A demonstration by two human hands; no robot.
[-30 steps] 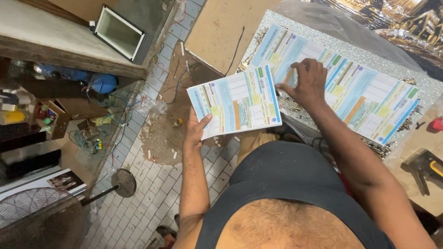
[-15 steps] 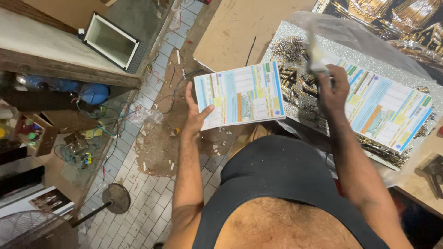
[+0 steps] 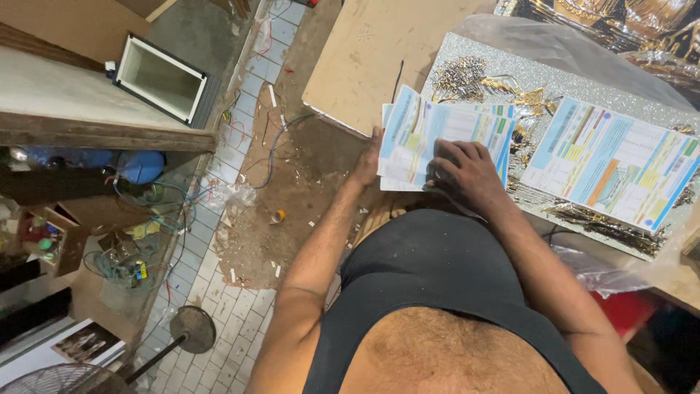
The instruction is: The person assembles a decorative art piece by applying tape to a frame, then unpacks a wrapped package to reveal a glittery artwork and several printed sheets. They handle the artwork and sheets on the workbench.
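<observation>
Paper sheets (image 3: pixel 437 138), glossy and printed in blue, green and orange bands, are seen as a small fanned stack at the near-left corner of a glittery silver panel (image 3: pixel 583 76) with gold relief. The stack overhangs the panel edge slightly on its left side. The left hand (image 3: pixel 370 157) is held against the stack's left edge, fingers curled around it from beneath as far as can be told; the underside grip is hidden. The right hand (image 3: pixel 467 171) is laid flat on top of the stack, fingers spread and pressed down near the lower right portion.

Judgement on handling: the sheets look thin and slippery, so squaring is best done with the left edge braced and the top hand kept flat, pressure even, to prevent creasing or sliding. The raised gold relief beneath could dent the paper if pressed hard.

A second printed sheet (image 3: pixel 616 171) lies well apart to the right on the same panel. A bare board (image 3: pixel 357 66) sits just beyond the stack. Clear plastic film (image 3: pixel 554 47) covers the far part of the panel. The tiled floor (image 3: pixel 240 219) at left is littered with wires and debris.
</observation>
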